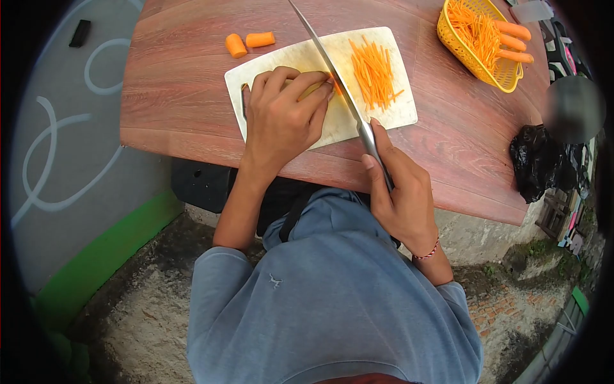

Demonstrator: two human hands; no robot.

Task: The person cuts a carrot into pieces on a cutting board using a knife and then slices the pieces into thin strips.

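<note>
- Left hand (281,109): palm down, knuckles up, fingers bent, tips angled toward right side.
- Right hand (406,192): closed in a firm grip, index finger pointing forward, thumb opposite.
- Left forearm (245,201) reaches forward; right forearm (435,265) mostly hidden.
- Hands apart, left farther forward.

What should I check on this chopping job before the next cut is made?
1. Knife firmly in the right hand: ok, the grip wraps its handle.
2. Left hand well away from the edge: not ok, I'd say; its fingertips sit right beside the blade.
3. Carrot held securely: cannot tell, the fingers hide most of it.
4. Cutting board fully on the table: ok.
5. Cut strips out of the blade's way: ok, they lie beyond it, opposite the left hand.
</note>
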